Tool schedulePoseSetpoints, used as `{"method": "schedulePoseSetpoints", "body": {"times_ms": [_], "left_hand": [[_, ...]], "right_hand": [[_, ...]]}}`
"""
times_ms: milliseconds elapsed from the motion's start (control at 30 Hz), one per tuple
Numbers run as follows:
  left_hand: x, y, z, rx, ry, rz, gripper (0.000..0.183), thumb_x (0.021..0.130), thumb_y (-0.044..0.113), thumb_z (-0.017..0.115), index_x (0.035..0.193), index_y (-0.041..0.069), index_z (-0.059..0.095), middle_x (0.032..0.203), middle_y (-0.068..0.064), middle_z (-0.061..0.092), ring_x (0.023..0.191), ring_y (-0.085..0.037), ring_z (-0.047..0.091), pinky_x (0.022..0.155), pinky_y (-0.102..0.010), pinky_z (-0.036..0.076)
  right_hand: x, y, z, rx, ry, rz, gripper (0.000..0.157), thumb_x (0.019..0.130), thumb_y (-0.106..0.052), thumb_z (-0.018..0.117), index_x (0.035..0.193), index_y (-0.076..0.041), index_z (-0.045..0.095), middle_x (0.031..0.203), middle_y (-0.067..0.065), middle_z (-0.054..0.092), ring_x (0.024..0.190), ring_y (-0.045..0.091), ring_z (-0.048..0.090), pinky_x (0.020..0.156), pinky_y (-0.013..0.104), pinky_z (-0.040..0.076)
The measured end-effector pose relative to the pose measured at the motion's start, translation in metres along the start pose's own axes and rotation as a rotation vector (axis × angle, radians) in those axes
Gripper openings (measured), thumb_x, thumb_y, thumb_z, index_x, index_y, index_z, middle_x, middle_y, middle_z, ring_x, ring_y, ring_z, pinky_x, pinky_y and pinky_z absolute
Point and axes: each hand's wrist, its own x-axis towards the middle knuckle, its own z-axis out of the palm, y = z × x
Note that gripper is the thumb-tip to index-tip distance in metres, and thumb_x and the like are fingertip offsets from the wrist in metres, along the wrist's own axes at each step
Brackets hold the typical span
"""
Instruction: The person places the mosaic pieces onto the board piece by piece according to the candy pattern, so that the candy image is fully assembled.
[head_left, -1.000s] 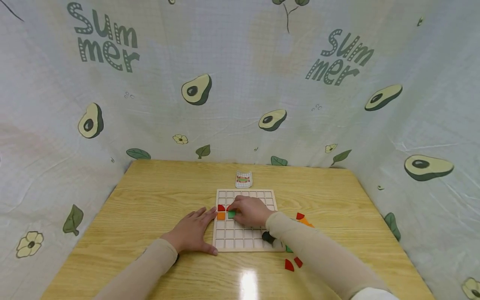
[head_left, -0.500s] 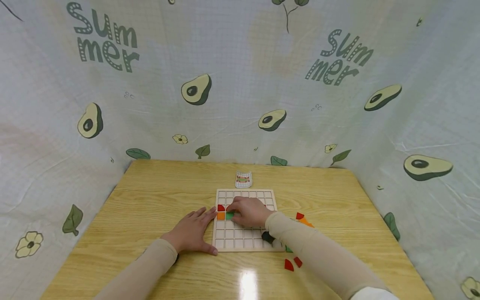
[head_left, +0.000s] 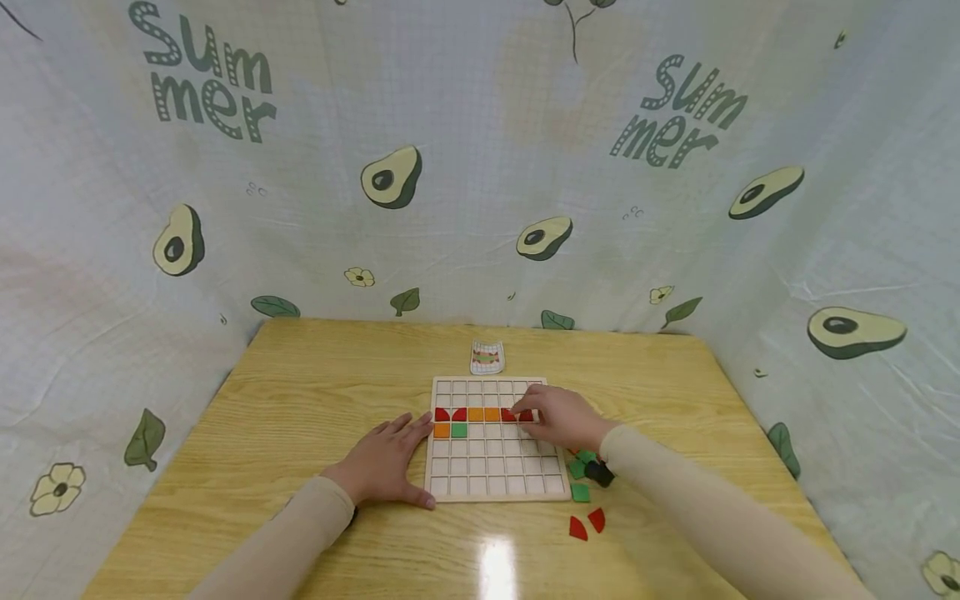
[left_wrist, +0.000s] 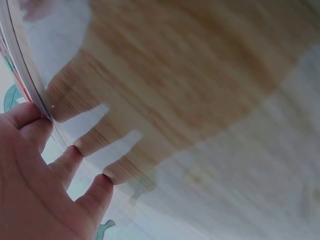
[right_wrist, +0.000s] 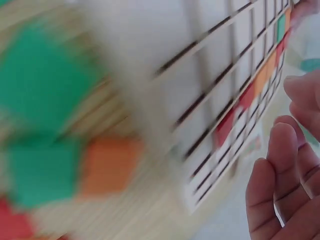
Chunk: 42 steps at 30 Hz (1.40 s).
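Head view, green square [head_left: 459,430]: lies in its cell beside an orange square [head_left: 442,430], the fingers no longer on it; its placing looks finished.
Head view, right hand [head_left: 562,418]: has swung from the green square to the right side of the grid board [head_left: 497,468], above two red pieces [head_left: 527,415] at the row's end; whether it touches them I can't tell.
Head view, upper row: two orange squares [head_left: 483,414], hidden a half-second ago, now show between the red pairs.
Head view, loose pieces: green tiles [head_left: 580,493] and red quarter-rounds [head_left: 578,528] rest on the tabletop [head_left: 360,367] right of the board, less covered by the arm than before.
Head view, left hand [head_left: 384,462]: unchanged, thumb and fingers spread at the board's left edge; a patterned card [head_left: 487,358] lies beyond the board.
Left wrist view, fingertips [left_wrist: 107,181]: rest on the tabletop, one against the board's edge.
Right wrist view, fingers [right_wrist: 282,150]: loosely bent, thumb apart, no tile seen between; nearby loose tiles are blurred.
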Motion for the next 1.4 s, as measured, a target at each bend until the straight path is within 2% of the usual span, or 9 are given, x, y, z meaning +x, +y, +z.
{"method": "schedulePoseSetpoints", "body": {"times_ms": [100,300,433,533,800,1133,1400], "left_hand": [[0.000,-0.001,0.000,-0.001,0.001,-0.001,0.122,0.064,0.088,0.063,0.156,0.012,0.035,0.163,0.000,0.026,0.147,-0.033,0.023,0.114,-0.056,0.023],[0.001,-0.001,0.001,-0.020,-0.001,0.000,0.122,0.064,0.087,0.064,0.156,0.012,0.036,0.162,-0.002,0.027,0.147,-0.034,0.023,0.114,-0.057,0.023],[0.001,-0.001,0.001,-0.015,-0.004,-0.004,0.122,0.064,0.088,0.064,0.156,0.013,0.036,0.163,-0.001,0.026,0.147,-0.033,0.023,0.114,-0.057,0.024],[0.000,0.000,0.001,-0.016,-0.010,-0.012,0.122,0.064,0.088,0.064,0.156,0.013,0.036,0.163,-0.001,0.026,0.147,-0.032,0.022,0.114,-0.056,0.023],[-0.002,0.001,-0.002,-0.033,-0.013,-0.013,0.121,0.064,0.086,0.066,0.156,0.012,0.036,0.163,-0.001,0.026,0.147,-0.033,0.022,0.114,-0.057,0.022],[0.000,-0.003,0.003,-0.044,0.000,0.001,0.123,0.064,0.087,0.064,0.156,0.013,0.035,0.163,-0.001,0.025,0.148,-0.034,0.021,0.114,-0.058,0.023],[-0.001,0.001,-0.002,-0.022,-0.010,-0.004,0.121,0.065,0.085,0.066,0.156,0.011,0.035,0.163,-0.002,0.026,0.147,-0.034,0.022,0.114,-0.058,0.022]], "right_hand": [[-0.025,0.013,-0.007,0.003,-0.001,0.035,0.024,0.091,-0.019,0.074,0.115,-0.016,0.075,0.104,-0.002,0.064,0.065,0.004,0.049,0.060,0.025,0.046],[-0.073,0.037,-0.011,-0.012,0.007,0.079,0.023,0.090,-0.019,0.075,0.113,-0.015,0.075,0.100,-0.005,0.063,0.065,0.001,0.047,0.059,0.023,0.044],[-0.094,0.045,-0.009,-0.020,0.008,0.098,0.024,0.088,-0.019,0.076,0.112,-0.018,0.075,0.099,-0.008,0.062,0.068,0.003,0.047,0.059,0.023,0.042],[-0.103,0.047,-0.006,-0.036,0.002,0.095,0.024,0.087,-0.022,0.078,0.111,-0.019,0.075,0.099,-0.010,0.061,0.071,0.004,0.047,0.060,0.023,0.043],[-0.103,0.051,0.006,-0.087,0.001,0.063,0.025,0.087,-0.022,0.078,0.112,-0.021,0.074,0.103,-0.011,0.060,0.078,0.003,0.050,0.068,0.027,0.049],[-0.095,0.051,0.008,-0.116,0.027,0.085,0.022,0.088,-0.028,0.078,0.108,-0.024,0.073,0.101,-0.013,0.060,0.074,0.001,0.048,0.065,0.024,0.047],[-0.090,0.054,0.012,-0.116,0.061,0.079,0.021,0.086,-0.025,0.079,0.106,-0.022,0.072,0.098,-0.012,0.058,0.070,0.001,0.047,0.063,0.024,0.046]]}}
